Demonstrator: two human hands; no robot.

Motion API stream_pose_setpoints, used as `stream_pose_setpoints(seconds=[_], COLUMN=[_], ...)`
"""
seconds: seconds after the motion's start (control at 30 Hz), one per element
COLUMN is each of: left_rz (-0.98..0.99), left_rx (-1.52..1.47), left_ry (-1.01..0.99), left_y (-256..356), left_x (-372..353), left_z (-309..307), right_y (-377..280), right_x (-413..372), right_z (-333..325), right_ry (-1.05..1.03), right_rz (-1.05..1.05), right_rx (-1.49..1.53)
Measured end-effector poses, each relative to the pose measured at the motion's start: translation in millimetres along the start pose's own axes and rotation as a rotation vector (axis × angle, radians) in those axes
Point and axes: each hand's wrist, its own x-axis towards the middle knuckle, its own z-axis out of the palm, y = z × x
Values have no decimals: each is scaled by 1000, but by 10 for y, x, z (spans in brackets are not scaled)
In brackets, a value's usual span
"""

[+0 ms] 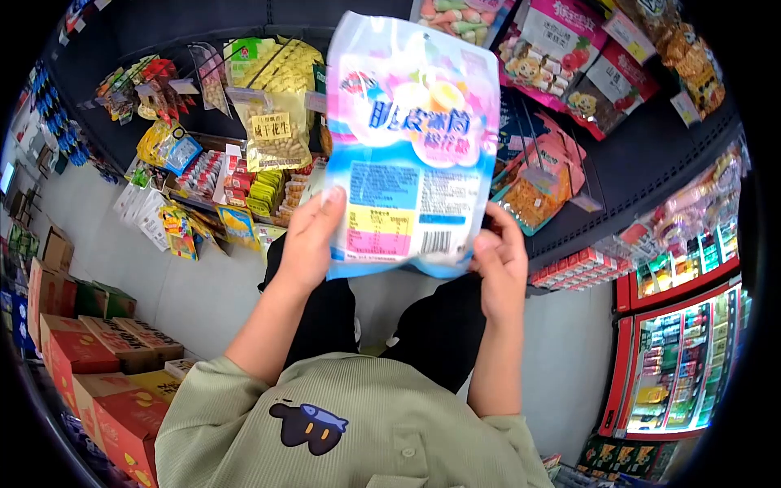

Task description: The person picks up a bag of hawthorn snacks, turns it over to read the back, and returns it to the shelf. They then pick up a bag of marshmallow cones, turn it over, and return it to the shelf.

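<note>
A pink, white and blue candy bag is held up in front of me, its printed back with a barcode facing me. My left hand grips its lower left edge, thumb on the front. At the lower right edge my right hand pinches the bag, fingers partly behind it. Left of the bag hangs a clear pack of peanuts. Behind its right side hang a pink and teal snack bag and a magenta snack bag.
Dark shelving with hanging snack bags curves around me. Cardboard boxes are stacked on the floor at the left. A lit red-framed drinks fridge stands at the right. Grey floor tiles show beside my legs.
</note>
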Motion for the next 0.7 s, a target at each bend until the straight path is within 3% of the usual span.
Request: stream_pose_setpoints(seconds=[0.2, 0.7], left_rz=[36, 119], left_rx=[-35, 5], left_ry=[101, 147], left_y=[86, 133], left_x=[-206, -186], left_z=[-70, 335], right_y=[-39, -86], right_x=[-271, -418], right_z=[-165, -807], right_ry=[128, 214], right_rz=[-10, -42], right_rx=[-35, 19])
